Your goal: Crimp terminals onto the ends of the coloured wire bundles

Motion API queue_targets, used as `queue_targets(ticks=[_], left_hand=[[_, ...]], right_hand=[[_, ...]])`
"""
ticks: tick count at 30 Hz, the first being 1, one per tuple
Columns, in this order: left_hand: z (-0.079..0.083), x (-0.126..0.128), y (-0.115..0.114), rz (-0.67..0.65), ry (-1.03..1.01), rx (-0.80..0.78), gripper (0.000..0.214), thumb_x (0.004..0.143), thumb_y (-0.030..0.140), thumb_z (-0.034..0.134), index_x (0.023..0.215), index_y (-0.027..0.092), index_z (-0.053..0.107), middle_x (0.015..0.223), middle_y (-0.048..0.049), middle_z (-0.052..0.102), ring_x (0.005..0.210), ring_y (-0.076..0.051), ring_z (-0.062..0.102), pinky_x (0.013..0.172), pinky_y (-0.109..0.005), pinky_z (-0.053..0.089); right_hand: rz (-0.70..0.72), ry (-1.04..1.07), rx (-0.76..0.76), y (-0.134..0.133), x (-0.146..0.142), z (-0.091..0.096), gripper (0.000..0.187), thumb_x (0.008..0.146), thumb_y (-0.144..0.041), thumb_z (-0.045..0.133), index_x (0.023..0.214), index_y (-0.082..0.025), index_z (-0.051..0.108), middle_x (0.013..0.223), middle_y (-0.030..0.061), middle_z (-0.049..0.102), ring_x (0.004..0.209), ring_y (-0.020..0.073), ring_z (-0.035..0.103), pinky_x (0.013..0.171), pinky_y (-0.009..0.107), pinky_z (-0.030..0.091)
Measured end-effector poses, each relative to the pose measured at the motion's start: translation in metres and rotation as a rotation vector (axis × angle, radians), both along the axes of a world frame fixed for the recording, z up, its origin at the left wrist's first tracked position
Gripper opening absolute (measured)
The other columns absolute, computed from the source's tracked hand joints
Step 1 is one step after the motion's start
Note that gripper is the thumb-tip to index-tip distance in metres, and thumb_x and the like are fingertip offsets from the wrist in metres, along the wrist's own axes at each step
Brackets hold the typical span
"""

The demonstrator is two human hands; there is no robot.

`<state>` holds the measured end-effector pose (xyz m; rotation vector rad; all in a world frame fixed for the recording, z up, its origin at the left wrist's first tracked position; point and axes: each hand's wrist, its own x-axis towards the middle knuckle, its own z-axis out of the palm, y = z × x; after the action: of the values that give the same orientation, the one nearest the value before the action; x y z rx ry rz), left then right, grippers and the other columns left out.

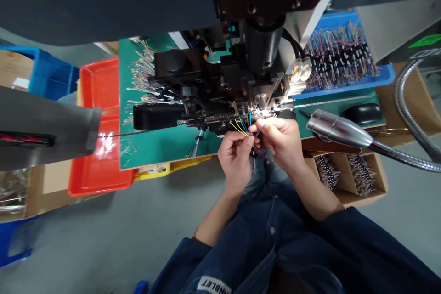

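My left hand (pixel 236 156) is closed around a bundle of thin coloured wires (pixel 243 126), whose yellow, green and blue ends fan out toward the machine. My right hand (pixel 280 140) pinches one wire between thumb and fingers and holds its tip at the small metal die (pixel 262 109) of the black crimping machine (pixel 213 87). Both hands sit close together at the front edge of the green mat (pixel 155 144). A strip of terminals (pixel 210 118) runs into the die from the left.
A metal lamp head on a flexible arm (pixel 339 129) reaches in from the right. A blue tray of finished wire pieces (pixel 341 57) stands behind it. Red trays (pixel 99 147) lie at left, a cardboard box of wires (pixel 358 177) at lower right, and loose wires (pixel 143 73) on the mat.
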<state>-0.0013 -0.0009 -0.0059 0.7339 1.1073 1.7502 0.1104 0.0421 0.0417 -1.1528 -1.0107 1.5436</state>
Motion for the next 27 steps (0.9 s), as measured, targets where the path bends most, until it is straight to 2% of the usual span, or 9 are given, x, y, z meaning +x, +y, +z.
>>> queue_targets(ticks=[7,12,15,19,22,27], left_hand=[[-0.002,-0.001,-0.001,-0.031,-0.009,0.0,0.03,0.095,0.046,0.097,0.094,0.024,0.077,0.079,0.0032,0.076,0.067,-0.012,0.073,0.07,-0.026,0.064],[-0.005,0.001,-0.005,-0.064,-0.012,-0.022,0.03,0.097,0.047,0.095,0.094,0.024,0.075,0.081,0.0038,0.075,0.066,-0.012,0.072,0.072,-0.028,0.065],[-0.006,0.001,-0.006,-0.044,0.002,-0.021,0.03,0.098,0.047,0.093,0.094,0.024,0.074,0.085,0.0024,0.077,0.072,-0.013,0.075,0.073,-0.027,0.065],[-0.006,0.001,-0.006,-0.031,0.018,-0.023,0.029,0.1,0.048,0.091,0.097,0.025,0.074,0.092,0.0004,0.08,0.082,-0.015,0.079,0.076,-0.029,0.066],[-0.004,0.001,-0.006,-0.024,0.011,-0.004,0.026,0.102,0.046,0.089,0.098,0.025,0.074,0.091,0.0013,0.081,0.079,-0.015,0.078,0.074,-0.028,0.066],[-0.003,0.0,-0.003,-0.011,0.037,-0.005,0.027,0.101,0.047,0.09,0.098,0.025,0.074,0.09,0.0011,0.081,0.074,-0.014,0.076,0.07,-0.028,0.065]], right_hand=[[0.066,-0.072,0.093,0.0,0.004,0.011,0.038,0.099,-0.059,0.086,0.092,-0.022,0.093,0.05,-0.0052,0.055,0.041,0.0092,0.039,0.042,0.025,0.034],[0.066,-0.078,0.085,-0.001,0.004,0.008,0.034,0.101,-0.054,0.084,0.092,-0.023,0.094,0.049,-0.0057,0.054,0.041,0.0094,0.038,0.042,0.025,0.033],[0.066,-0.044,0.051,-0.002,0.004,0.003,0.037,0.104,-0.055,0.08,0.093,-0.023,0.094,0.048,-0.0057,0.054,0.04,0.0093,0.038,0.044,0.026,0.036],[0.056,0.036,-0.012,-0.002,0.002,0.001,0.038,0.104,-0.057,0.08,0.092,-0.023,0.094,0.044,-0.0071,0.049,0.041,0.0105,0.039,0.05,0.029,0.047],[0.045,0.094,-0.046,-0.001,0.001,0.001,0.038,0.102,-0.058,0.083,0.091,-0.024,0.093,0.044,-0.0069,0.049,0.042,0.0117,0.043,0.054,0.031,0.052],[0.027,0.069,-0.053,-0.001,0.0,0.002,0.039,0.101,-0.06,0.085,0.09,-0.024,0.093,0.044,-0.0077,0.048,0.041,0.0109,0.038,0.054,0.031,0.052]])
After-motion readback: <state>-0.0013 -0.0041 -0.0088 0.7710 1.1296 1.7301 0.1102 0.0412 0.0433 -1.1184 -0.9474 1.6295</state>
